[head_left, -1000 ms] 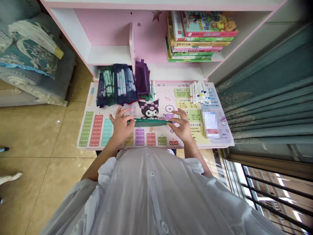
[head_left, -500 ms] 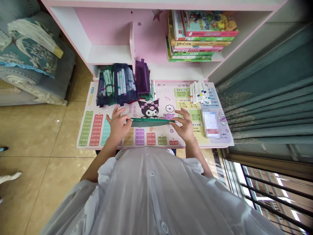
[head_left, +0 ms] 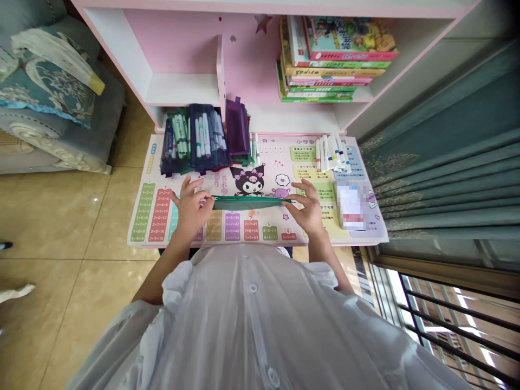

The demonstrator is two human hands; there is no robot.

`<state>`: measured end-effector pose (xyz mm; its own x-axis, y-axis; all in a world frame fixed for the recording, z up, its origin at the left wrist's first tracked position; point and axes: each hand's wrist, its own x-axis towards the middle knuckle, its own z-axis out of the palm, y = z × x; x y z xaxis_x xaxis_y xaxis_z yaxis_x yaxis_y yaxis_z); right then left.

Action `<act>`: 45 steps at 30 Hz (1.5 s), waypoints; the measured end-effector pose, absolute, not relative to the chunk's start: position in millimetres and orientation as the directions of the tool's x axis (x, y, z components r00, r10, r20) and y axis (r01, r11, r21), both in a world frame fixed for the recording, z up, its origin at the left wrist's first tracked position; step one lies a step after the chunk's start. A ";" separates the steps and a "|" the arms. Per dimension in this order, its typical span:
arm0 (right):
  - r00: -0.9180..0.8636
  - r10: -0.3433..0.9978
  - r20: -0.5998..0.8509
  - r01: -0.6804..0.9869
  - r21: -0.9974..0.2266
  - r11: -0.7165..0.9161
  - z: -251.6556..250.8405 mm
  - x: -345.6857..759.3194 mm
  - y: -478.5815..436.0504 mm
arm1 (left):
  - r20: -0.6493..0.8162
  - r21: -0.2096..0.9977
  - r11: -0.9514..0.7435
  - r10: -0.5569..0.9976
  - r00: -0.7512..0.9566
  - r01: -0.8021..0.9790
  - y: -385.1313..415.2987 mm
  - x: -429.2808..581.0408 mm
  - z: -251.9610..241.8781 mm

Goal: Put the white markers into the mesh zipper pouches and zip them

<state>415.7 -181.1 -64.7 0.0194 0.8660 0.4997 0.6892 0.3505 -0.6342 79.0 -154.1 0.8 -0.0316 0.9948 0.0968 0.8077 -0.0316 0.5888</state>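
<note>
A green mesh zipper pouch (head_left: 249,203) is stretched level above the front half of the desk mat, its zipper edge upward. My left hand (head_left: 193,206) pinches its left end between thumb and forefinger, at the zipper, with the other fingers raised. At the opposite end, my right hand (head_left: 304,207) grips the corner in the same kind of pinch. Whether anything lies inside the pouch cannot be made out. Beyond it rest mesh pouches filled with markers (head_left: 207,135) and a purple mesh pouch (head_left: 237,130).
Loose white markers (head_left: 332,153) lie at the desk's back right, with a phone (head_left: 351,206) in front of them. Stacked books (head_left: 337,70) fill part of the pink shelf. A printed mat (head_left: 268,227) covers the desk. Curtains (head_left: 439,162) hang to the right.
My left hand has slid slightly left along the zipper to the pouch's left end. My right hand keeps its pinch almost in place.
</note>
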 end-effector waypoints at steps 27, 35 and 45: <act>-0.023 0.867 0.497 0.690 -0.620 0.373 -67.0 420.1 -176.2 | 0.020 0.612 0.008 0.999 -0.026 0.791 -157.2 67.8 0.8; -0.159 0.876 0.455 0.626 -0.640 0.446 -49.2 420.5 -168.8 | 0.062 0.437 -0.265 0.962 0.265 0.859 -149.7 90.0 31.2; -0.049 0.897 0.439 0.601 -0.705 0.378 -46.2 404.8 -144.6 | -0.130 0.401 -0.483 0.811 0.571 0.778 -136.0 131.4 20.6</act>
<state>404.8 -144.6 -46.2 -0.0488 0.8969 0.4394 0.6006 0.3779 -0.7046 131.4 -136.0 20.6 0.5705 0.8109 -0.1299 0.7781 -0.4832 0.4014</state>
